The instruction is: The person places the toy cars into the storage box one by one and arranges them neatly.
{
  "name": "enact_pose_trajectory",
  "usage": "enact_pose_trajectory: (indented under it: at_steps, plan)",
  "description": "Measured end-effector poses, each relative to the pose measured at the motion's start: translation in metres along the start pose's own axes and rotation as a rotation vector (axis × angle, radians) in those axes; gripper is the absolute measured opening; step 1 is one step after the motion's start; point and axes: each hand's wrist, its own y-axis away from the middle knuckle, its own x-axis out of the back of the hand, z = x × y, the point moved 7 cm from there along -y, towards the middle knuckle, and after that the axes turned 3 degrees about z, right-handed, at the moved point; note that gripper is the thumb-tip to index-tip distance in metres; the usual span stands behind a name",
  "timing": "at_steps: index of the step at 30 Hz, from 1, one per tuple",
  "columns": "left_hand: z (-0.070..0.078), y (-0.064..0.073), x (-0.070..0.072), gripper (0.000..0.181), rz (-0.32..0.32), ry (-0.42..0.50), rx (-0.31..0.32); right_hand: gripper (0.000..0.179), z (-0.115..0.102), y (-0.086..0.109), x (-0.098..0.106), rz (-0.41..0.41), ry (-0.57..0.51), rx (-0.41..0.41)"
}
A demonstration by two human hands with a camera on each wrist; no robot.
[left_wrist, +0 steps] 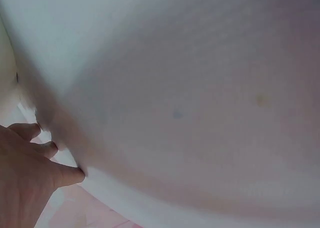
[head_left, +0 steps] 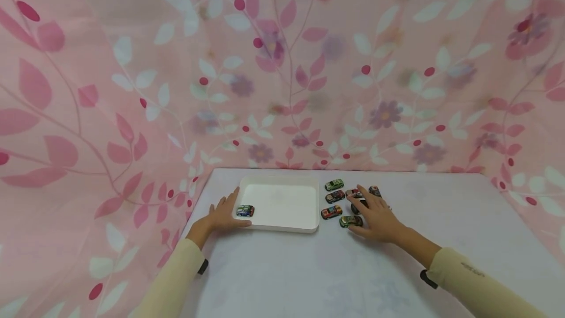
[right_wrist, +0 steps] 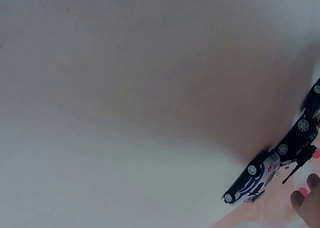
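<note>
Here, toy cars point(head_left: 332, 212) under and beside right hand point(head_left: 378, 220), its fingers spread, left hand point(head_left: 223, 214) against white tray point(head_left: 282, 206), fingers extended.

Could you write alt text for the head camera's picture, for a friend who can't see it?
A person's left hand rests at the left edge of a white tray holding one toy car, while the right hand reaches over several more toy cars on a pale table. Pink floral fabric rises behind.

right wrist | white-blue toy car point(right_wrist: 253, 182), dark toy car point(right_wrist: 295, 138): right side | fingers point(right_wrist: 298, 201): near cars | white tabletop point(right_wrist: 115, 108): fills most
</note>
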Motion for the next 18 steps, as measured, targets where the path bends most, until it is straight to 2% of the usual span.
enact_pose_trajectory:
  at_steps: [5, 8, 10, 15, 18]
  plan:
    - [0.001, -0.001, 0.003, 0.128, -0.005, 0.015, 0.007, 0.084, -0.001, -0.004, 0.000, -0.005, 0.000, -0.023]
    - [0.000, 0.002, 0.002, 0.128, -0.003, 0.019, 0.018, 0.080, -0.005, -0.002, -0.002, 0.009, -0.019, -0.002]
    - [0.000, 0.004, -0.001, 0.128, -0.008, 0.027, 0.026, 0.073, -0.011, 0.000, -0.003, 0.039, -0.014, 0.053]
    - [0.000, 0.006, -0.004, 0.126, -0.007, 0.044, 0.034, 0.047, -0.029, 0.004, -0.003, 0.146, 0.058, 0.259]
    - [0.001, 0.006, -0.001, 0.126, 0.004, 0.044, 0.034, 0.038, -0.036, -0.001, -0.005, 0.132, 0.059, 0.296]
